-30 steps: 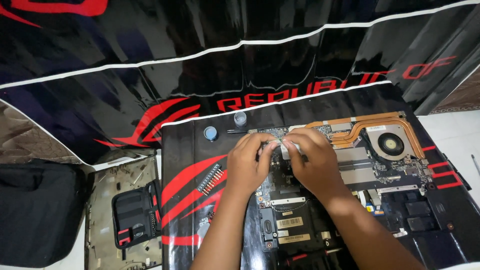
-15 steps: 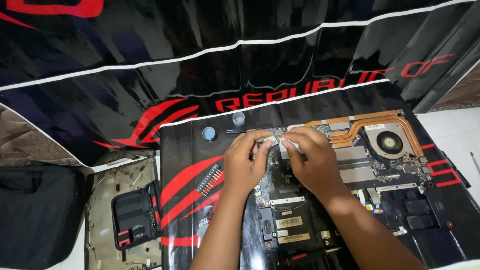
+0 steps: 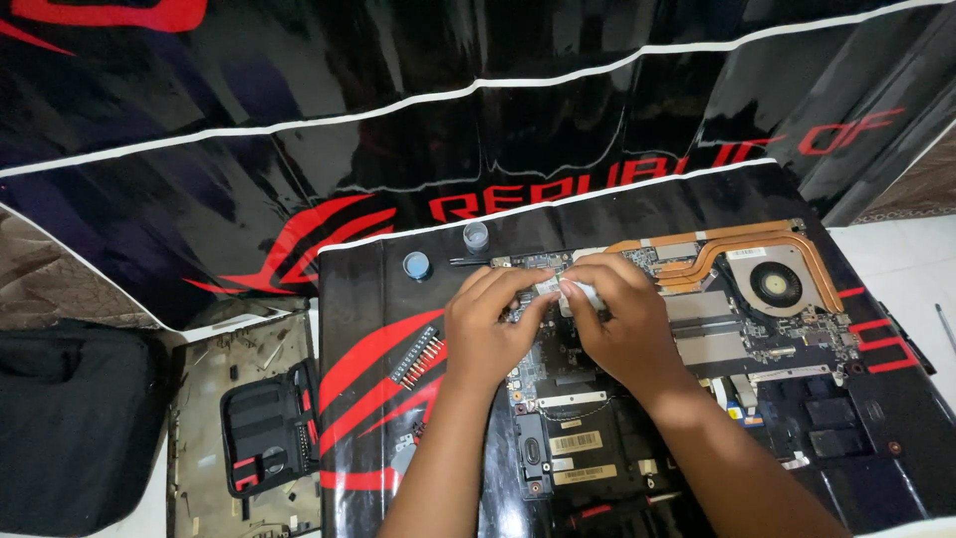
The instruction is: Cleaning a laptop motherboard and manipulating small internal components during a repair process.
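Right now we have both hands down on the opened laptop's motherboard [image 3: 697, 339], which lies on a black and red mat [image 3: 368, 369] with its copper heat pipes [image 3: 717, 249] running to one round fan [image 3: 775, 283] at the right. Our left hand [image 3: 488, 324] and right hand [image 3: 612, 319] meet over the upper middle of the board, fingertips almost touching each other. Between them sits one small white piece [image 3: 578, 292], pinched in the bent fingers of our right hand; the left fingers curl in against its near end, though we cannot tell whether they actually grip it or only press beside it.

Counting what lies around us: two small round caps sit just above the board, one blue [image 3: 416, 265] and one grey [image 3: 476, 236], near each other but apart. One strip of screwdriver bits [image 3: 418, 356] with red ends lies on the mat to the left of our left wrist. Further left, one open black tool case [image 3: 269, 428] rests on the removed grey bottom cover [image 3: 214, 359], and one black bag [image 3: 75, 418] sits at the far left edge.
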